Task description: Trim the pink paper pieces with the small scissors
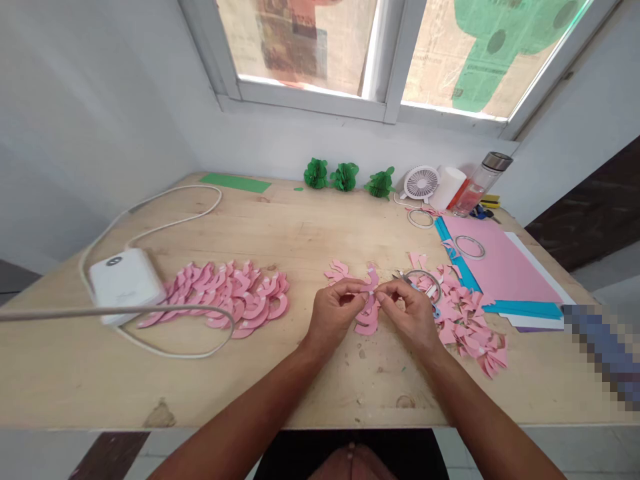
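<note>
Over the middle of the table, my left hand (334,312) is closed, its thumb and fingertips pinching a curved pink paper piece (372,277). From the other side my right hand (407,312) pinches at the same piece, fingertips close to a small white patch on it. Below the fingers, more curved pink paper pieces (367,328) lie on the table. Pink paper scraps (467,310) are heaped beside my right hand, with scissors (437,312) and a tape ring (425,283) partly among them. Further left lies a large pile of curved pink pieces (235,293).
A white power bank (125,283) with a looping cable (197,355) sits at left. Green paper shapes (345,177), a small fan (421,183) and a glass bottle (483,183) line the back. Coloured paper sheets (505,263) lie at right; a green strip (236,182) lies back left.
</note>
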{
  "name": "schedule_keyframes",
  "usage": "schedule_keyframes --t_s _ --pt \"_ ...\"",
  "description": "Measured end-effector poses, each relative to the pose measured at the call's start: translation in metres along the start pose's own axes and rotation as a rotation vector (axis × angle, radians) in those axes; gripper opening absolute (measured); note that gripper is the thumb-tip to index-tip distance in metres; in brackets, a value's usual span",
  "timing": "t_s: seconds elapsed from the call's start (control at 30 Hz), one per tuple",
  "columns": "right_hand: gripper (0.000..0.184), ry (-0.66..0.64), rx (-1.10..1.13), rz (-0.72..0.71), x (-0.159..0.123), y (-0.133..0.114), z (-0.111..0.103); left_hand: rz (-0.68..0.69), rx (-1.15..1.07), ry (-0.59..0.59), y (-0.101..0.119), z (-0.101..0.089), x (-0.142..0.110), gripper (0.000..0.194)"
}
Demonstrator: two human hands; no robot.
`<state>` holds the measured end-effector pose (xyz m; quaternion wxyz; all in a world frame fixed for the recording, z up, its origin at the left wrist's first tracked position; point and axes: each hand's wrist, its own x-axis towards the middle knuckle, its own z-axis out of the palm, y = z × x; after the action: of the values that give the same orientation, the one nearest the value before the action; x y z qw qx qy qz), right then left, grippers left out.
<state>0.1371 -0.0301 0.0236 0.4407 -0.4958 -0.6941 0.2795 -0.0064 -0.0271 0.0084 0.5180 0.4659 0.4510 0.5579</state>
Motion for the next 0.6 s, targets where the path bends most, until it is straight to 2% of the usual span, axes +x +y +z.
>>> schedule_keyframes --t_s 0.17,0.6 --pt "0.014 0.011 0.005 0.037 -0.0009 -0.0003 -0.0001 0.005 -0.001 0.018 0.0018 0.0007 -0.0008 0.005" --pt "0.013 -0.004 0.004 0.001 -0.0006 0.0023 -0.0001 -0.061 -0.026 0.011 0.0032 0.0011 -0.0001 0.007"
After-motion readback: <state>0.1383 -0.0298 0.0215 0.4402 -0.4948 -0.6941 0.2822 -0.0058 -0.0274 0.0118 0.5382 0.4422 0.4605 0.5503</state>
